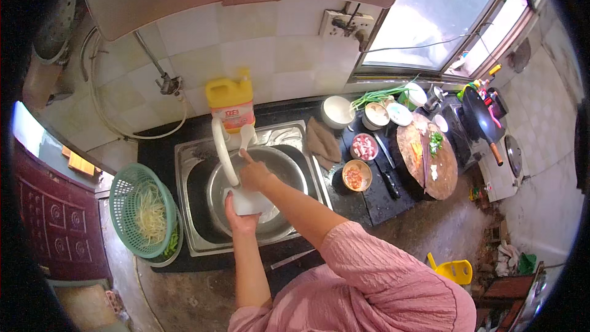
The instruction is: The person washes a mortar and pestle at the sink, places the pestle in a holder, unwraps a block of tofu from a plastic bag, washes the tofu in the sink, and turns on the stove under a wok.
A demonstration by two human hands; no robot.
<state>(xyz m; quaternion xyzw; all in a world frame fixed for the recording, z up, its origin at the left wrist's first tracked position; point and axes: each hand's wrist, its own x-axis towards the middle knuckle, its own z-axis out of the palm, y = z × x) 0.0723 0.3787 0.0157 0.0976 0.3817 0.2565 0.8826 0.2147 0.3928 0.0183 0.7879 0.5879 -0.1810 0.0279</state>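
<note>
Over the metal basin (pixel 290 170) in the sink, my left hand (pixel 243 221) holds a white bowl (pixel 249 202) from below, right under the end of the white faucet (pixel 223 154). My right hand (pixel 254 173) is just above the bowl, one finger stretched out to the white faucet handle (pixel 247 134). The rest of that hand's fingers are curled and partly hidden, and whether they touch the bowl cannot be told. Behind the faucet stands a yellow detergent jug (pixel 230 101).
Left of the sink (pixel 182 221) is a green colander (pixel 117 212) with bean sprouts. On the right counter are a brown cloth (pixel 324 143), a bowl of cut meat (pixel 364 146), an orange-rimmed bowl (pixel 356 175), a knife (pixel 389 182) and a round wooden chopping board (pixel 442 182) with chopped vegetables.
</note>
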